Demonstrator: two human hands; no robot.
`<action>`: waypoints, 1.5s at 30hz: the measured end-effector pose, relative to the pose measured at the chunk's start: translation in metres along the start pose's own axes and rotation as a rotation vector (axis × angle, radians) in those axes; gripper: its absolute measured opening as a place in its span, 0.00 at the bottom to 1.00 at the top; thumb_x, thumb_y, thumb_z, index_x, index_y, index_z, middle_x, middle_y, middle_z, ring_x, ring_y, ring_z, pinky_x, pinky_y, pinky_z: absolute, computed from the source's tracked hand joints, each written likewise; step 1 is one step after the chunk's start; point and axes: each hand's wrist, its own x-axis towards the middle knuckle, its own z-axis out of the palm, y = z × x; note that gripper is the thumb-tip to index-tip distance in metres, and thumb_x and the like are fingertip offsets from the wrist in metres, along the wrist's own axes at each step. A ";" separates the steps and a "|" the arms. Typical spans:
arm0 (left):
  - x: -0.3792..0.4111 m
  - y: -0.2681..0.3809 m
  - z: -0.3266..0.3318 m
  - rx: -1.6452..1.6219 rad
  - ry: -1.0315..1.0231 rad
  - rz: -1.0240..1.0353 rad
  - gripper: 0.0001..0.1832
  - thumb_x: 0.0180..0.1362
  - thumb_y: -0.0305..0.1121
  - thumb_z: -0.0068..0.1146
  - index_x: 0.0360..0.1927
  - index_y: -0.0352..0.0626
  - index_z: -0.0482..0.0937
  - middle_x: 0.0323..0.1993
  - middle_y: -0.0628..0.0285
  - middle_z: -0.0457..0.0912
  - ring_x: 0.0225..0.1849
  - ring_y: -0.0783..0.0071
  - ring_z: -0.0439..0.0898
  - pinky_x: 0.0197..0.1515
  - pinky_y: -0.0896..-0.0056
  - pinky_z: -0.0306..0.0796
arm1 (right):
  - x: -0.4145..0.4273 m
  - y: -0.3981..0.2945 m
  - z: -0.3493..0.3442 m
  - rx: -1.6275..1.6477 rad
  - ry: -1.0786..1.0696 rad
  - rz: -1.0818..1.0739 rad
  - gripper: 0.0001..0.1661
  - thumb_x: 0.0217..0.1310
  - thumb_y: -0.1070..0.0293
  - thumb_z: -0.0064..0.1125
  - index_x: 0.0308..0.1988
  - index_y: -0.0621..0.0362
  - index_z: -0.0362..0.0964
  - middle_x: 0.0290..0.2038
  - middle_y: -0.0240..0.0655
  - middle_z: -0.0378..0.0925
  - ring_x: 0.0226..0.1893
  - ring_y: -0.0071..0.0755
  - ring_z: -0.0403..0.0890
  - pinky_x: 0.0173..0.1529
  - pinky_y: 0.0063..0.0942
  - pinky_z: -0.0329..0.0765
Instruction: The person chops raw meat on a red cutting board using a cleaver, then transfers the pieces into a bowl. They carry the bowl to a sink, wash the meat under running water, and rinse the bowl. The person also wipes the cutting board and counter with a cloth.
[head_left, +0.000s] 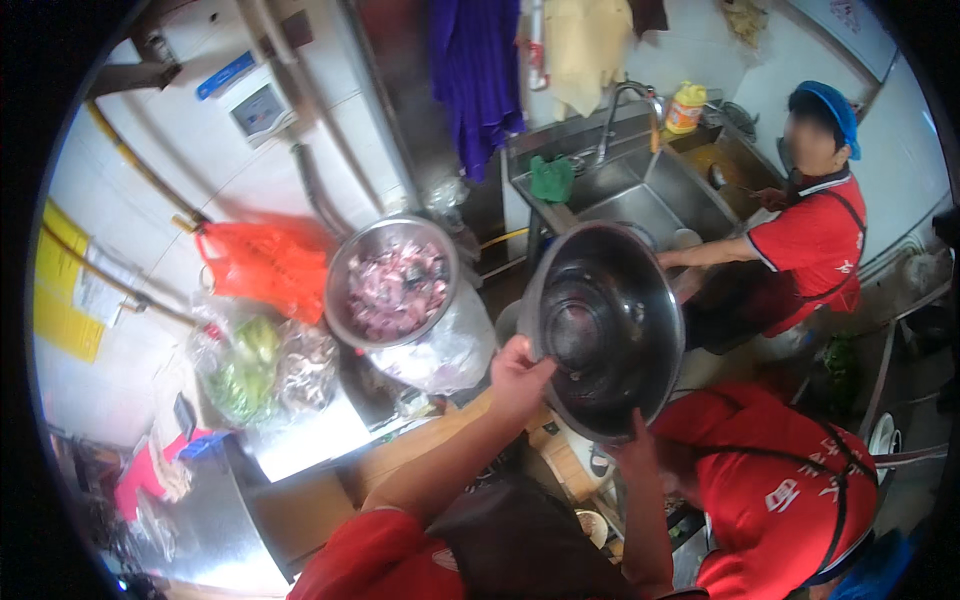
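A large, deep stainless-steel basin (611, 330) is held up in front of me, tilted so its dark wet inside faces me. My left hand (523, 373) grips the near left part of its rim, thumb over the edge. Lower down, my right hand (634, 444) holds the rim from below, its fingers partly hidden. Left of the basin, a metal bowl (337, 247) stands on a counter, filled with raw pieces (397, 289) that look like cut fish. Beside that bowl lies a clear plastic bag (450, 349).
A co-worker (817, 232) at the steel sink (626, 199) reaches an arm behind the basin. Another person (780, 472) bends close by my right arm. Bagged green vegetables (240, 367) and a red plastic bag (266, 266) are along the left wall.
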 end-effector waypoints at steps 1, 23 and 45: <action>0.007 0.002 0.005 0.041 0.004 0.024 0.12 0.48 0.14 0.56 0.25 0.46 0.70 0.26 0.71 0.75 0.28 0.84 0.72 0.33 0.79 0.66 | 0.007 -0.010 0.005 0.025 0.056 0.040 0.42 0.61 0.34 0.45 0.65 0.48 0.54 0.61 0.37 0.67 0.54 0.44 0.75 0.48 0.54 0.75; 0.248 -0.064 0.059 -0.115 0.086 -0.237 0.09 0.48 0.20 0.58 0.28 0.44 0.71 0.27 0.70 0.74 0.28 0.81 0.71 0.31 0.77 0.63 | 0.096 -0.165 -0.008 -0.108 0.538 -0.238 0.18 0.64 0.54 0.52 0.47 0.53 0.72 0.42 0.32 0.80 0.38 0.29 0.81 0.40 0.30 0.75; 0.374 -0.259 0.143 -0.067 0.399 -0.431 0.13 0.43 0.18 0.52 0.34 0.41 0.76 0.29 0.66 0.78 0.31 0.71 0.75 0.33 0.70 0.70 | 0.555 -0.470 0.053 -1.127 0.183 -1.012 0.10 0.61 0.70 0.53 0.43 0.56 0.74 0.39 0.41 0.76 0.40 0.45 0.78 0.44 0.35 0.75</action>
